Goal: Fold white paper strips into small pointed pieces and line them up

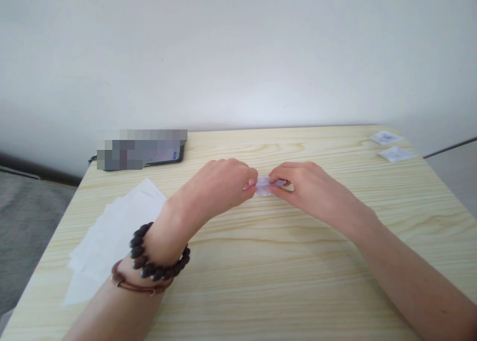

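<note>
Between my two hands, near the middle of the wooden table, is a small piece of folded white paper (264, 187). My left hand (223, 184), with a dark bead bracelet and a brown cord at its wrist, pinches the paper's left end. At the right end, the thumb and fingers of my right hand (303, 184) grip the same paper. Its ends are partly hidden by my fingertips. Two folded paper pieces (397, 154) of pointed, flat shape lie at the table's far right corner.
Overlapping white paper sheets (122, 222) lie on the left of the table (283, 286), partly behind my left forearm. A phone (164, 157), partly blurred out, rests at the back left. A pale wall (238, 58) rises behind the table's far edge.
</note>
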A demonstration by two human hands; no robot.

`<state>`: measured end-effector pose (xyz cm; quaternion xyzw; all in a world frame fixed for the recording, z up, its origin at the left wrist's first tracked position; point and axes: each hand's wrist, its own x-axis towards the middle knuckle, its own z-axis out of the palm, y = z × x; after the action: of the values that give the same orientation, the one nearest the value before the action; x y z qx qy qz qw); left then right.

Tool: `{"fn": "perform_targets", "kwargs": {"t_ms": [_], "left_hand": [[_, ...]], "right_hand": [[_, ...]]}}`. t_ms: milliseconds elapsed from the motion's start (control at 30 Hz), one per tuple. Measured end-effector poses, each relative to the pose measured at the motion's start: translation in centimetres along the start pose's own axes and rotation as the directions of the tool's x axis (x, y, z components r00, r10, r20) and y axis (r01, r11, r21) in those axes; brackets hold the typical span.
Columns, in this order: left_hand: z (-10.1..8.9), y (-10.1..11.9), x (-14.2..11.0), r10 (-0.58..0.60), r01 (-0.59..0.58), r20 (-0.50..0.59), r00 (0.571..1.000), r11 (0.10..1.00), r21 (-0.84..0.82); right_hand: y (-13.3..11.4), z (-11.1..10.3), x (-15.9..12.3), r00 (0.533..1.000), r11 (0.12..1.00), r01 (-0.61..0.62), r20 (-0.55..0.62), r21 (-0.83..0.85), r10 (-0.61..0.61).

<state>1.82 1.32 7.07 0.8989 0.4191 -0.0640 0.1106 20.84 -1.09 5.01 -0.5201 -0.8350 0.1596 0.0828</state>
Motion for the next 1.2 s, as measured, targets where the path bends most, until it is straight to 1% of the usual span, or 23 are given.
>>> {"fn": "perform_targets", "kwargs": {"t_ms": [100, 167, 333, 533, 667, 867, 933, 1000, 1067, 1100, 1133, 1200], "left_hand": [[0.2, 0.0, -0.2, -0.001, 0.001, -0.031, 1.0, 1.0, 0.018], [0.2, 0.0, -0.2, 0.02, -0.018, -0.061, 0.998, 1.0, 0.024], [0.5, 0.4, -0.1, -0.003, 0.006, -0.039, 0.999, 0.996, 0.087], [1.2, 0.6, 0.2, -0.045, 0.052, -0.074, 0.996, 0.993, 0.104], [1.2, 0.7, 0.4, -0.079, 0.084, -0.06, 0.995, 0.993, 0.078], [0.9, 0.7, 0.6, -0.099, 0.1, -0.023, 0.995, 0.994, 0.051], [0.8, 0.7, 0.5, -0.091, 0.092, -0.029, 0.995, 0.994, 0.057], [0.7, 0.7, 0.4, -0.081, 0.083, -0.036, 0.996, 0.995, 0.06], [0.8, 0.5, 0.4, -0.083, 0.085, -0.047, 0.995, 0.995, 0.051], [0.9, 0.4, 0.3, -0.091, 0.093, -0.055, 0.994, 0.995, 0.04], [0.9, 0.2, 0.4, -0.099, 0.101, -0.062, 0.993, 0.995, 0.025], [1.1, 0.0, 0.4, -0.114, 0.113, -0.07, 0.991, 0.994, -0.009]], "right_hand": [[-0.2, -0.1, 0.0, 1.0, 0.999, 0.0, 0.011, -0.036, 0.001], [-0.4, 0.0, 0.0, 1.0, 0.999, -0.007, 0.018, -0.044, 0.007], [-1.1, 0.4, 0.1, 0.999, 0.996, -0.029, 0.019, -0.083, 0.031], [-1.7, 1.3, 0.0, 0.999, 0.991, -0.051, -0.022, -0.123, 0.048], [-1.7, 1.9, 0.1, 0.997, 0.989, -0.053, -0.054, -0.14, 0.045], [-1.7, 2.8, 0.3, 0.992, 0.987, -0.096, -0.1, -0.128, 0.083], [-1.6, 2.8, 0.4, 0.991, 0.99, -0.101, -0.099, -0.101, 0.091], [-1.3, 2.6, 0.4, 0.994, 0.996, -0.075, -0.081, -0.042, 0.071], [-0.7, 2.1, 0.5, 0.998, 0.998, -0.023, -0.056, 0.061, 0.027], [-0.4, 1.8, 0.5, 0.998, 0.992, -0.007, -0.062, 0.122, 0.015], [0.0, 1.5, 0.6, 0.998, 0.984, -0.008, -0.061, 0.18, 0.02], [0.7, 1.0, 0.6, 0.996, 0.96, -0.052, -0.055, 0.275, 0.069]]}}
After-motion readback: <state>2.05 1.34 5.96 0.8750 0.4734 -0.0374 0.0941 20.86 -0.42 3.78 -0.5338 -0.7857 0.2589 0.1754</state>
